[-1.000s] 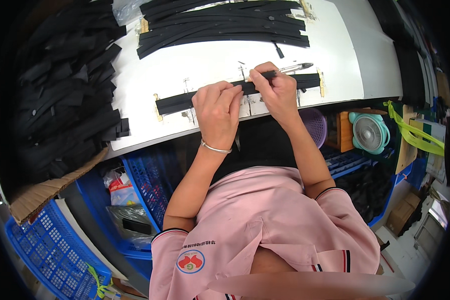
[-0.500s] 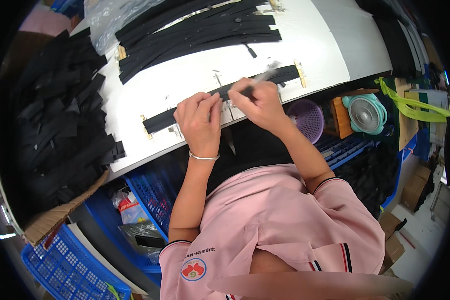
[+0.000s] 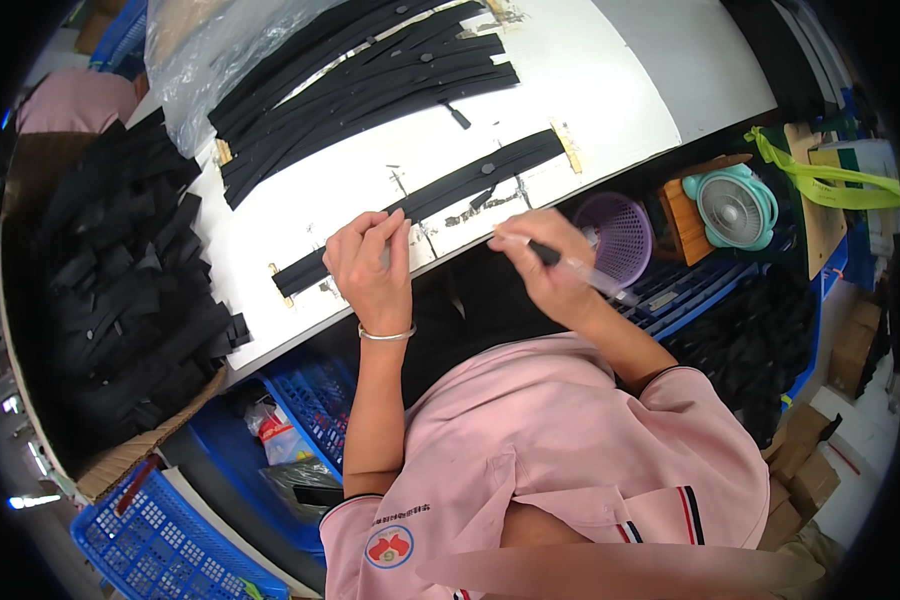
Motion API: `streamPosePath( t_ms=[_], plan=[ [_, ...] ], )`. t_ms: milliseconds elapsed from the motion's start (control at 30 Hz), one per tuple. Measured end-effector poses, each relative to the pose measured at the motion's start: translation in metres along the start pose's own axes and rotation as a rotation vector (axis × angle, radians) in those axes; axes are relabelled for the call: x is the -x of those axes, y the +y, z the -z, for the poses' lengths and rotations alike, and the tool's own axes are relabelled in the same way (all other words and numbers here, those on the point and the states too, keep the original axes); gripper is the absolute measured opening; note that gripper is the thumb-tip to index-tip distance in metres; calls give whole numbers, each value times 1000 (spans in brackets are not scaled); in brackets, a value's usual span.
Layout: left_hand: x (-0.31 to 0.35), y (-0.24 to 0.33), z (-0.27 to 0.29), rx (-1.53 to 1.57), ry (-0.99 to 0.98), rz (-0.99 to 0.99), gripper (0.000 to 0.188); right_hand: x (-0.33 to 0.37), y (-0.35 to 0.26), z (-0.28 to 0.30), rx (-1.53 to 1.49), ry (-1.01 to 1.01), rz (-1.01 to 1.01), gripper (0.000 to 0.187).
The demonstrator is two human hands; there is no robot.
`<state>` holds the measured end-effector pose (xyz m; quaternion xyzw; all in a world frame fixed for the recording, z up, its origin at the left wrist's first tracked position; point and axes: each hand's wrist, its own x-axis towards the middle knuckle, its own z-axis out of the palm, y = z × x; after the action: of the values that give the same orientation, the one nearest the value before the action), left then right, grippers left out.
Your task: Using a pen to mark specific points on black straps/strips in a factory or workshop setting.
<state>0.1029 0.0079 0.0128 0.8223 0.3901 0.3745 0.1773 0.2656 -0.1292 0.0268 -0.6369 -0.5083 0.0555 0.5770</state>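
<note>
A long black fabric strip (image 3: 526,154) lies slantwise along the near edge of the white table, its two ends beside yellowish tape pieces (image 3: 568,148). My left hand (image 3: 367,262) is closed, with thumb and fingertips together at the strip's near edge, left of its middle. Beyond the table edge, to the right, my right hand (image 3: 550,262) is shut on a pen (image 3: 580,272) with a clear barrel and a dark grip. The barrel points down to the right and is slightly blurred. A small dark scrap (image 3: 482,197) and ink-like marks lie beside the strip.
More black strips (image 3: 370,110) lie side by side farther back, near clear plastic film (image 3: 210,70). A carton of black pieces (image 3: 100,290) stands at left, above a blue basket (image 3: 170,540). A purple basket (image 3: 625,245) and turquoise fan (image 3: 732,208) are at right.
My right hand has left the strip and drawn back right and toward me, past the table edge. The pen's barrel has swung from up-right to down-right. My left hand stays at the strip.
</note>
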Motion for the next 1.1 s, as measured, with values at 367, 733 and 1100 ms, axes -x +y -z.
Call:
streamPosePath(
  t_ms=[367, 733, 1100],
  plan=[
    [1, 4, 2, -30, -43, -1, 17, -69, 71, 26, -56, -72, -243, 19],
    [-30, 59, -47, 262, -145, -73, 17, -71, 65, 26, 54, -139, -296, 20],
    [-32, 62, -74, 154, -132, -126, 12, -67, 73, 21, 177, -209, -123, 19]
  ],
)
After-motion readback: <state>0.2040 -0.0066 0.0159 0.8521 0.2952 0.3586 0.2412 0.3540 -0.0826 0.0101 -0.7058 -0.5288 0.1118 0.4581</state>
